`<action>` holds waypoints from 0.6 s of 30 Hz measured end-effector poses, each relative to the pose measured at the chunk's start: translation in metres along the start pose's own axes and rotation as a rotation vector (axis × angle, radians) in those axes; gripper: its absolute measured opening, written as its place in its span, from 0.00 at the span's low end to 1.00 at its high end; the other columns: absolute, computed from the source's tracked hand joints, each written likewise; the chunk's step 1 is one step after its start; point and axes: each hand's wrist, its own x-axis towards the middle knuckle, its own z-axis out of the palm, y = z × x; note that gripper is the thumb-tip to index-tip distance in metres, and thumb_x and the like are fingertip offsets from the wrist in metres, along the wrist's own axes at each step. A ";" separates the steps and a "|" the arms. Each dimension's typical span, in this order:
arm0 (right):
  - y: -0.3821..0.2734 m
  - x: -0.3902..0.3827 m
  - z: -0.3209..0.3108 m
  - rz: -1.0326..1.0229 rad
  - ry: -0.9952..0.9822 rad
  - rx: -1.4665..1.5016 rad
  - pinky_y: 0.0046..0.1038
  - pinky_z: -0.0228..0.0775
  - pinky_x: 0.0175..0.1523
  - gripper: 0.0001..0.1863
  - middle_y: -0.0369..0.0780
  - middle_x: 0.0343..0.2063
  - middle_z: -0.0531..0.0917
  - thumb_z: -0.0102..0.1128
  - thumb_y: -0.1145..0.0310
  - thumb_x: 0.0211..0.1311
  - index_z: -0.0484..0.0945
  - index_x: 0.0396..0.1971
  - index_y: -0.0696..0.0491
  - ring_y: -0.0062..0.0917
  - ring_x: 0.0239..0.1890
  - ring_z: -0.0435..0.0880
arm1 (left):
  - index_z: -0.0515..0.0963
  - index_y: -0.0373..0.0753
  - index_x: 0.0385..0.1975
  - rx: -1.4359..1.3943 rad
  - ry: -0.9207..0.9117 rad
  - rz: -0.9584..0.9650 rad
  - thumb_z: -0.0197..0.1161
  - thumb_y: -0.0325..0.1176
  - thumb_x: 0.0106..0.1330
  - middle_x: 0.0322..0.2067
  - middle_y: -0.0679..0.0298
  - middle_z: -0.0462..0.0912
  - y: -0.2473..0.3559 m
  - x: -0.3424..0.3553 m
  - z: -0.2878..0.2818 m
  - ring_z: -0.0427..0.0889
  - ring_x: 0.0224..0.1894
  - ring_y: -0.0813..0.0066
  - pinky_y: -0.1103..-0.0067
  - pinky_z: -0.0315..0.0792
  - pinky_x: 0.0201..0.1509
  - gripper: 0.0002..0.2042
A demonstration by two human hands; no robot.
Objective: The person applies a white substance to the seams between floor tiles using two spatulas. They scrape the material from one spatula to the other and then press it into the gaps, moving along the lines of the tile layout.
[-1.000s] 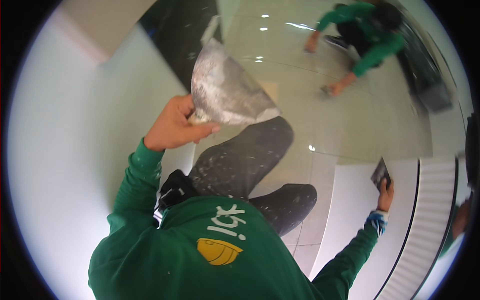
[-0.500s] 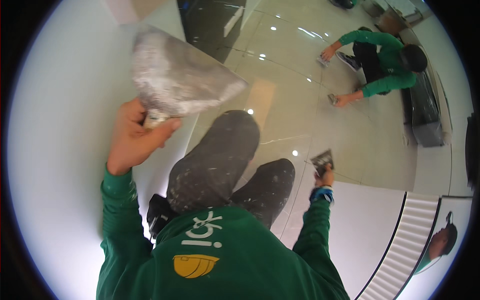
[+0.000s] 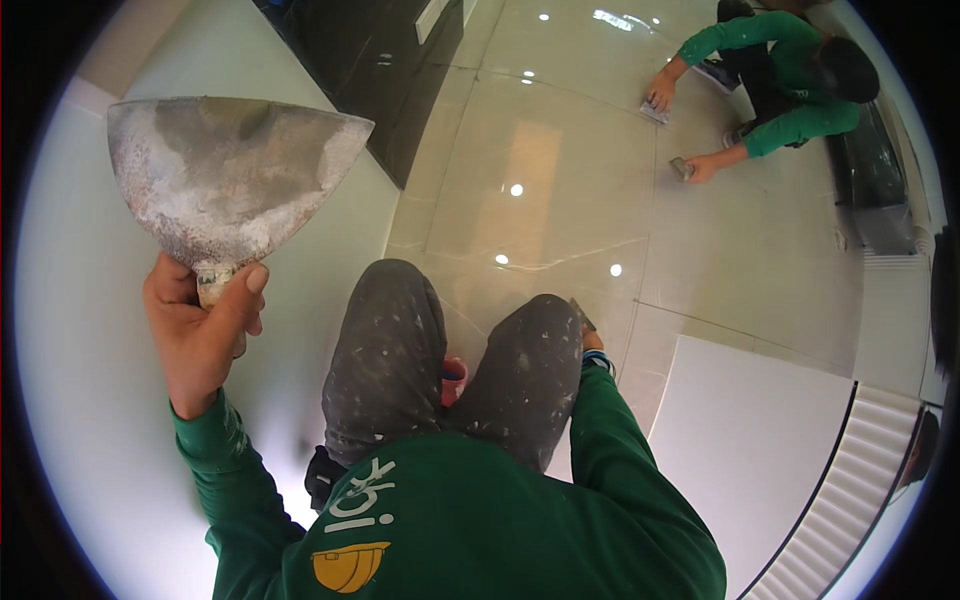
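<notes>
In my left hand (image 3: 195, 335) is a wide putty knife (image 3: 235, 165), gripped by its handle with the thumb along the neck. Its broad, fan-shaped metal blade is smeared with whitish and grey residue and points away from me, in front of the pale wall at left. My right hand (image 3: 593, 340) is low beside my right knee, which hides much of it. A sliver of a smaller putty knife's dark blade (image 3: 582, 314) shows past the knee, held in that hand. Between my legs stands a pink container (image 3: 454, 376), mostly hidden.
Shiny beige tiles (image 3: 560, 220) cover the floor. A co-worker in green (image 3: 800, 70) crouches at far right, a small tool in each hand. A black glossy panel (image 3: 370, 80) stands at far left, and a white panel (image 3: 750, 440) beside a ribbed strip (image 3: 850, 480) at right.
My left hand has moved left with the wide putty knife, whose blade has turned to point straight ahead. My right hand has drawn in behind my knee. The pink container has come into view.
</notes>
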 end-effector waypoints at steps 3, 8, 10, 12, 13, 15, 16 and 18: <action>-0.002 -0.002 -0.009 0.121 -0.048 -0.030 0.44 0.74 0.54 0.38 0.55 0.41 0.88 0.48 0.36 0.74 0.87 0.40 0.61 0.43 0.45 0.87 | 0.76 0.35 0.45 0.055 -0.006 0.064 0.67 0.25 0.68 0.23 0.66 0.80 0.000 -0.007 0.010 0.75 0.18 0.82 0.84 0.67 0.21 0.10; 0.001 -0.022 -0.030 0.112 -0.026 0.035 0.43 0.75 0.54 0.39 0.55 0.41 0.88 0.48 0.35 0.74 0.87 0.41 0.62 0.44 0.46 0.87 | 0.76 0.35 0.45 0.035 -0.006 0.043 0.69 0.25 0.67 0.24 0.66 0.81 0.005 -0.016 0.017 0.76 0.19 0.82 0.84 0.68 0.22 0.11; 0.005 -0.030 -0.035 0.105 -0.022 0.052 0.43 0.75 0.54 0.39 0.55 0.41 0.88 0.48 0.35 0.73 0.87 0.41 0.62 0.44 0.46 0.87 | 0.77 0.34 0.45 0.023 -0.001 0.016 0.70 0.24 0.65 0.26 0.65 0.83 0.006 -0.017 0.014 0.78 0.21 0.82 0.84 0.70 0.23 0.11; 0.010 -0.036 -0.037 0.107 -0.015 0.076 0.43 0.75 0.54 0.39 0.55 0.42 0.88 0.49 0.35 0.73 0.86 0.41 0.63 0.44 0.46 0.87 | 0.79 0.32 0.45 -0.015 -0.017 -0.009 0.72 0.22 0.64 0.31 0.63 0.86 0.004 -0.016 0.011 0.80 0.25 0.83 0.84 0.73 0.26 0.13; 0.013 -0.038 -0.037 0.108 -0.015 0.086 0.43 0.75 0.54 0.39 0.55 0.42 0.88 0.49 0.35 0.73 0.86 0.41 0.63 0.44 0.46 0.87 | 0.79 0.32 0.46 -0.001 -0.023 0.003 0.72 0.22 0.64 0.31 0.63 0.86 0.001 -0.017 0.010 0.80 0.26 0.83 0.84 0.73 0.26 0.13; 0.019 -0.042 -0.037 0.117 -0.002 0.118 0.43 0.75 0.54 0.40 0.55 0.42 0.88 0.49 0.34 0.73 0.86 0.42 0.63 0.44 0.46 0.87 | 0.79 0.32 0.46 0.022 -0.041 -0.034 0.72 0.22 0.64 0.32 0.63 0.86 -0.003 -0.017 0.008 0.80 0.27 0.83 0.84 0.73 0.27 0.13; 0.021 -0.046 -0.038 0.119 0.000 0.131 0.43 0.75 0.53 0.40 0.55 0.42 0.88 0.49 0.34 0.72 0.86 0.42 0.63 0.44 0.46 0.87 | 0.79 0.32 0.46 0.012 -0.042 0.003 0.72 0.22 0.64 0.33 0.63 0.86 -0.001 -0.024 0.003 0.80 0.27 0.84 0.84 0.74 0.27 0.13; 0.026 -0.051 -0.039 0.120 0.010 0.170 0.43 0.76 0.53 0.40 0.55 0.42 0.88 0.49 0.34 0.72 0.86 0.42 0.64 0.45 0.46 0.87 | 0.79 0.32 0.47 0.021 -0.034 0.028 0.72 0.22 0.64 0.33 0.63 0.87 -0.004 -0.024 0.000 0.80 0.27 0.84 0.84 0.74 0.27 0.13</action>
